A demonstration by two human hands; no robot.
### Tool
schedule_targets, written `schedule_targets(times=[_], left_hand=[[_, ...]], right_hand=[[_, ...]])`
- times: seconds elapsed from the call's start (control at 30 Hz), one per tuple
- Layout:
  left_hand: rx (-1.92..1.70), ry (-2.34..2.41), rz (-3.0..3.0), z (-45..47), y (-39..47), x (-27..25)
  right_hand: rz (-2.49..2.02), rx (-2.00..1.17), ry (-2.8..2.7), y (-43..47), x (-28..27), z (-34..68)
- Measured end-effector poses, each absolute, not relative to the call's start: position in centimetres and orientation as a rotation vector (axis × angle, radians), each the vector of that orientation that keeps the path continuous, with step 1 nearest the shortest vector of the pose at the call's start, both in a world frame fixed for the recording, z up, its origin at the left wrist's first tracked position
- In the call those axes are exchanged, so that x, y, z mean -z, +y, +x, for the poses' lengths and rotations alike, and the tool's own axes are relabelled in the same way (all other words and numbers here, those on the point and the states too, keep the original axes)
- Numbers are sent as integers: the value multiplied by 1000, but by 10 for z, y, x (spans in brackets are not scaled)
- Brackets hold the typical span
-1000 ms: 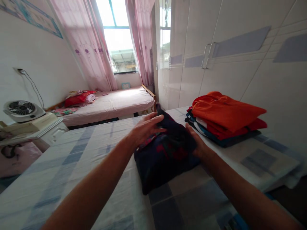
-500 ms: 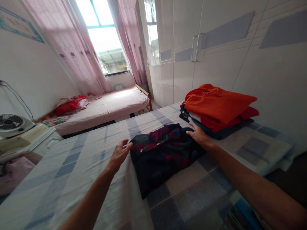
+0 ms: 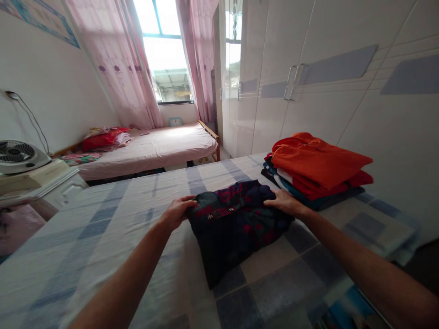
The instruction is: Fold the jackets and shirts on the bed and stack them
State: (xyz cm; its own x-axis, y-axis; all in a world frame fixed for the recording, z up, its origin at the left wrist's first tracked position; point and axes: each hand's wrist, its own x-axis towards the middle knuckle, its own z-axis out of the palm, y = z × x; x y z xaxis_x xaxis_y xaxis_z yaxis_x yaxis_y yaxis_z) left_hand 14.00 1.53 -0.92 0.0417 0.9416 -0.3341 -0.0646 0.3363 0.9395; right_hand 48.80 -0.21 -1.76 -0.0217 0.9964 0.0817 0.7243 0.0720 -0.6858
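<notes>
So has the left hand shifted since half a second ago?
Yes. The left hand has closed in on the dark folded shirt; its fingers now grip the near-left edge instead of hovering just beside it.

A dark navy garment (image 3: 236,224) with red flowers and buttons lies folded flat on the checked bedsheet.

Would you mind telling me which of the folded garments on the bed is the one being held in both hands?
It is the dark blue and red patterned garment, lying alone, gripped by the left hand and right hand. The others sit stacked beside it, an orange garment on top.
</notes>
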Motion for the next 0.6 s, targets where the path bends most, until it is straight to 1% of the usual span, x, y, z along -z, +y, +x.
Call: schedule_targets(times=[0.07, 0.17, 0.27, 0.33, 0.4, 0.5, 0.6], left_hand=[[-990, 1213, 911, 131, -4, -4], [-1031, 1116, 905, 117, -48, -18], [-1083, 1147, 894, 106, -97, -10], [-1076, 1279, 905, 96, -124, 8], [-1063, 1533, 1069, 81, -142, 27], [-1075, 1903, 1569, 58, -152, 38], [-1051, 1891, 2077, 55, -146, 27]], right_hand=[[-1627, -654, -1878, 8, -7, 480], [-1534, -590, -2012, 31, -47, 457], [-1427, -590, -2169, 57, -66, 425], [-1445, -514, -2230, 71, -61, 402], [-1520, -390, -2219, 78, -45, 383], [-1574, -297, -2147, 74, -17, 373], [-1641, -275, -2111, 63, 1, 383]])
